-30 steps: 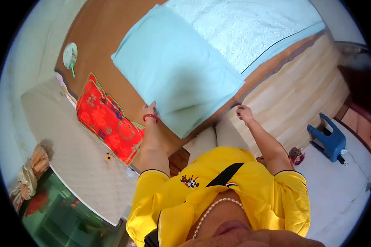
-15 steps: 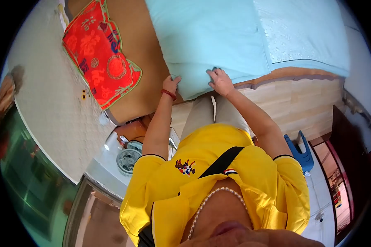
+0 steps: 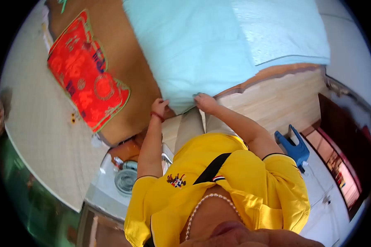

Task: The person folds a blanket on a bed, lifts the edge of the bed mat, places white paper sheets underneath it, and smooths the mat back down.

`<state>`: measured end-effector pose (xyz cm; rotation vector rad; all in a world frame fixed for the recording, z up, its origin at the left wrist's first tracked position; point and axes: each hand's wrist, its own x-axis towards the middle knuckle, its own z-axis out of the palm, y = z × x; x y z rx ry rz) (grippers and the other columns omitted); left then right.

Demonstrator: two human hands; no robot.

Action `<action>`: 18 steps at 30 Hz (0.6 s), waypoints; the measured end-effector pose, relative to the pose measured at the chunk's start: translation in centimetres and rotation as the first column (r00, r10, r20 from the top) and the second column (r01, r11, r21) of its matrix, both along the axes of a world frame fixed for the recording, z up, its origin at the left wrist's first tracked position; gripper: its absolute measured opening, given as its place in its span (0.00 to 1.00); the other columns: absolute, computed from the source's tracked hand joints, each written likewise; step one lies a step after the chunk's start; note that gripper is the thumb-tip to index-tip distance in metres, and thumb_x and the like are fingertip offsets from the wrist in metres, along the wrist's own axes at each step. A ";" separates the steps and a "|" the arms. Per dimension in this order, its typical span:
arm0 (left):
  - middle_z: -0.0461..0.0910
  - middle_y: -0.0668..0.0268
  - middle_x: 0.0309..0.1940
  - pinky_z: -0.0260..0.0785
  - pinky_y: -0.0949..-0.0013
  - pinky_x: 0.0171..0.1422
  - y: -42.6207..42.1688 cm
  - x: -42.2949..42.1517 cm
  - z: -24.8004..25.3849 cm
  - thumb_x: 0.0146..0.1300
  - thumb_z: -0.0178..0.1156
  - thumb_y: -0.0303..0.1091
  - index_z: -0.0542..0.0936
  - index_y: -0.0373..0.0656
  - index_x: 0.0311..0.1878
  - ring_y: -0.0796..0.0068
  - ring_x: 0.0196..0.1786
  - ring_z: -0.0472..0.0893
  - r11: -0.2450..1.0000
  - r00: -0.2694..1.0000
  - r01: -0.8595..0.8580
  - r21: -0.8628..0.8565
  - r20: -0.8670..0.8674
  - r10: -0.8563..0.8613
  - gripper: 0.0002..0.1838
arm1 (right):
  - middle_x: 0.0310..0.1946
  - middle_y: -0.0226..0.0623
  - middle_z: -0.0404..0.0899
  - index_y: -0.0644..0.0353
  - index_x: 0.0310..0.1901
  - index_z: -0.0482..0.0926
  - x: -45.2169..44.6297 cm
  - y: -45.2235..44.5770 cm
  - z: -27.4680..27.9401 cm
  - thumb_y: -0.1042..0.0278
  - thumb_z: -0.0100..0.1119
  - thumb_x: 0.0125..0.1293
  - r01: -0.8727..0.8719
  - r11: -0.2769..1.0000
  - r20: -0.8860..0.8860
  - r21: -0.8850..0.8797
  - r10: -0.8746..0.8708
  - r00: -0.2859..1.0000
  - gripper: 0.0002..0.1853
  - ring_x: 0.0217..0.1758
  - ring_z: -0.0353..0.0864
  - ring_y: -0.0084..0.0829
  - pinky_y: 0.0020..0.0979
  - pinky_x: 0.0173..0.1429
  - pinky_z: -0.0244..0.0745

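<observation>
A light blue quilt (image 3: pixel 189 53) lies spread over the brown bed surface (image 3: pixel 123 61). At its near left corner, my left hand (image 3: pixel 160 108), with a red bracelet on the wrist, is closed on the edge. My right hand (image 3: pixel 206 103) pinches the same near edge a short way to the right, fingers curled on the fabric. Between the hands the cloth is gathered in small folds. The edge hangs just in front of my legs. My fingertips are partly hidden by the quilt.
A red patterned cloth (image 3: pixel 86 78) with green trim lies left on the bed. Below left, a small fan (image 3: pixel 125 181) stands on a white surface. A blue plastic object (image 3: pixel 293 146) is at the right. Pale wood-look flooring (image 3: pixel 276 94) runs along the bed.
Both hands have come closer to my body, drawing the quilt's near edge with them. My right hand has closed from loosely spread fingers to a pinch. The whole view has shifted slightly.
</observation>
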<state>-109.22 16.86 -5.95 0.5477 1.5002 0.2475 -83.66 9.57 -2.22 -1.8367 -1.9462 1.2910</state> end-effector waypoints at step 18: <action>0.75 0.64 0.25 0.66 0.68 0.26 5.3 -0.4 -5.2 0.49 0.54 0.30 0.74 0.38 0.38 0.69 0.25 0.74 0.877 0.790 0.480 0.000 -0.435 -0.432 0.12 | 0.26 0.46 0.78 0.62 0.30 0.78 19.0 -13.4 0.6 0.60 0.52 0.49 0.722 0.616 0.227 -0.315 -0.690 0.687 0.14 0.31 0.79 0.39 0.34 0.40 0.72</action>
